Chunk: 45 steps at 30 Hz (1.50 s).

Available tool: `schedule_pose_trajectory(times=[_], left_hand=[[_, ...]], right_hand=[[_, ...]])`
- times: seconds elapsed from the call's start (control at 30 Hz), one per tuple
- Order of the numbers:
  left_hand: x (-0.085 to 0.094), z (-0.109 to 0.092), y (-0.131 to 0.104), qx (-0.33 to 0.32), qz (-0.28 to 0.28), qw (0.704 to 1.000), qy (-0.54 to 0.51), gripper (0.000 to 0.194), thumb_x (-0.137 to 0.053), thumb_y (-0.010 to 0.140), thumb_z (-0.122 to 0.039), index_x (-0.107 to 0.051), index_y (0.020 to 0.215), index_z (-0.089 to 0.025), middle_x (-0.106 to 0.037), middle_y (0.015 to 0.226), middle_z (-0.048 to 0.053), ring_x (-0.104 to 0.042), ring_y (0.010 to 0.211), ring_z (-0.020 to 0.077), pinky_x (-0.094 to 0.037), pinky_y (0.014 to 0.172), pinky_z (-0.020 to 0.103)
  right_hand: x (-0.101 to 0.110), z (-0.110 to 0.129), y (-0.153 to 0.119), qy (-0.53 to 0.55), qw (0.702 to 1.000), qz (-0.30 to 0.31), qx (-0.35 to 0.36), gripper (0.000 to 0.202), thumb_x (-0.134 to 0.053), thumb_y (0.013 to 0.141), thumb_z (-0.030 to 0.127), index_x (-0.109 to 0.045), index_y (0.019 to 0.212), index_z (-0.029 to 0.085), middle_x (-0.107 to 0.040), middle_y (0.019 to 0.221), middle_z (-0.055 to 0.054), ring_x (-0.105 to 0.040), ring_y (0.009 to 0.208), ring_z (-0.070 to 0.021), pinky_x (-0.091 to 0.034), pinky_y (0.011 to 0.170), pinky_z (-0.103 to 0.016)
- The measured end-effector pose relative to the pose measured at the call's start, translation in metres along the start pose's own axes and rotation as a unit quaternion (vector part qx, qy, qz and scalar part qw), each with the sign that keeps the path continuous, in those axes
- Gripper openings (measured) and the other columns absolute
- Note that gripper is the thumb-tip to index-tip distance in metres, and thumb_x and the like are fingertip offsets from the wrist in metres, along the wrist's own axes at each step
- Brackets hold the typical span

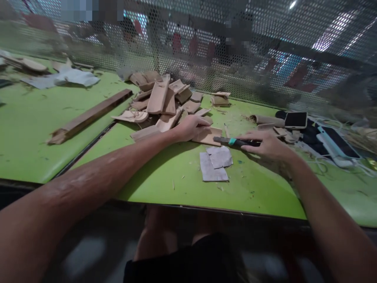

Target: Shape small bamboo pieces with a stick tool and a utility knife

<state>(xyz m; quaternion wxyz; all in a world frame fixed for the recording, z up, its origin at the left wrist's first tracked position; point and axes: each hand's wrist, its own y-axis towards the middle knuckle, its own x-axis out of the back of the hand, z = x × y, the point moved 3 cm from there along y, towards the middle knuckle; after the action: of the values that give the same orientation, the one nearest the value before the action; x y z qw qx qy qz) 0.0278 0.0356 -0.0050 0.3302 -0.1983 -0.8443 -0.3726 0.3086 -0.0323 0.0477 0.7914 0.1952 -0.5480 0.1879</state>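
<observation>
My left hand [190, 126] lies over the left end of a pale curved bamboo piece [208, 136], gripping it against the green table. In my right hand [263, 143] is a knife [232, 141] with a dark blade, a black handle and a band of teal tape. The blade's tip rests at the right end of the bamboo piece. Just in front lie greyish-white paper scraps [214, 167]. Beyond my left hand rises a heap of similar bamboo pieces [159, 94].
A long wooden bar [88, 118] lies at the left across the green tabletop [165, 181]. Phones [296, 120], cables and dark cloth occupy the right side. A perforated metal screen [200, 59] stands along the back. Crumpled white paper [76, 76] sits far left.
</observation>
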Motion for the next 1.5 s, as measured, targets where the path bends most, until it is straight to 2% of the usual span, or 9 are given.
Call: schedule_pose_trajectory(times=[0.1,0.33,0.8,0.97,1.07,1.33,1.5], left_hand=[[0.002,-0.003,-0.001,0.017,0.000,1.000,0.006,0.027,-0.060,0.095,-0.028,-0.084,0.104,-0.017,-0.081,0.106,0.009,-0.072,0.095,0.0220,-0.052,0.083,0.030],[0.007,-0.008,-0.002,0.037,0.013,0.999,-0.004,0.026,-0.062,0.095,-0.029,-0.084,0.107,-0.018,-0.080,0.114,0.009,-0.073,0.103,0.0242,-0.054,0.089,0.032],[0.006,-0.005,-0.002,0.043,0.011,0.999,0.008,0.022,-0.065,0.093,-0.029,-0.084,0.100,-0.019,-0.082,0.106,0.007,-0.073,0.095,0.0219,-0.054,0.083,0.030],[0.006,-0.010,-0.003,0.049,0.014,0.999,0.009,0.022,-0.064,0.093,-0.027,-0.083,0.101,-0.019,-0.081,0.107,0.008,-0.073,0.095,0.0211,-0.053,0.082,0.028],[0.007,-0.012,-0.004,0.050,0.021,0.999,0.003,0.023,-0.064,0.093,-0.026,-0.083,0.102,-0.018,-0.081,0.108,0.008,-0.073,0.096,0.0208,-0.054,0.083,0.029],[0.006,-0.009,-0.004,0.044,0.016,0.999,-0.004,0.025,-0.065,0.092,-0.031,-0.084,0.103,-0.019,-0.081,0.109,0.009,-0.073,0.098,0.0234,-0.055,0.086,0.032],[0.005,-0.010,-0.005,0.050,0.021,0.999,0.004,0.025,-0.063,0.093,-0.034,-0.083,0.100,-0.020,-0.082,0.105,0.007,-0.073,0.094,0.0227,-0.055,0.083,0.031]], right_hand=[[-0.002,-0.001,0.001,0.010,1.000,0.009,0.002,0.040,-0.067,0.088,0.047,-0.080,0.121,0.030,-0.077,0.109,-0.009,-0.068,0.092,-0.0308,-0.054,0.082,-0.045],[-0.006,-0.001,0.000,0.002,0.999,-0.046,0.008,0.038,-0.067,0.087,0.041,-0.081,0.119,0.028,-0.075,0.099,-0.009,-0.066,0.084,-0.0276,-0.051,0.078,-0.041],[-0.006,-0.002,-0.001,-0.016,0.994,-0.107,0.021,0.041,-0.067,0.087,0.038,-0.080,0.122,0.024,-0.072,0.104,-0.011,-0.065,0.087,-0.0283,-0.052,0.081,-0.045],[-0.007,-0.005,-0.002,0.002,0.999,-0.052,0.003,0.040,-0.067,0.088,0.042,-0.079,0.124,0.027,-0.074,0.108,-0.010,-0.067,0.091,-0.0291,-0.054,0.081,-0.044],[-0.010,-0.004,-0.002,0.006,1.000,-0.029,0.000,0.042,-0.066,0.089,0.043,-0.079,0.124,0.025,-0.075,0.106,-0.010,-0.067,0.091,-0.0298,-0.053,0.081,-0.045],[-0.005,0.001,-0.003,0.000,0.995,-0.100,-0.006,0.040,-0.068,0.086,0.041,-0.081,0.121,0.025,-0.074,0.105,-0.012,-0.065,0.088,-0.0288,-0.052,0.080,-0.045],[-0.002,0.002,-0.006,0.035,0.995,-0.096,-0.010,0.041,-0.069,0.087,0.044,-0.080,0.122,0.025,-0.075,0.107,-0.011,-0.065,0.090,-0.0286,-0.052,0.082,-0.045]])
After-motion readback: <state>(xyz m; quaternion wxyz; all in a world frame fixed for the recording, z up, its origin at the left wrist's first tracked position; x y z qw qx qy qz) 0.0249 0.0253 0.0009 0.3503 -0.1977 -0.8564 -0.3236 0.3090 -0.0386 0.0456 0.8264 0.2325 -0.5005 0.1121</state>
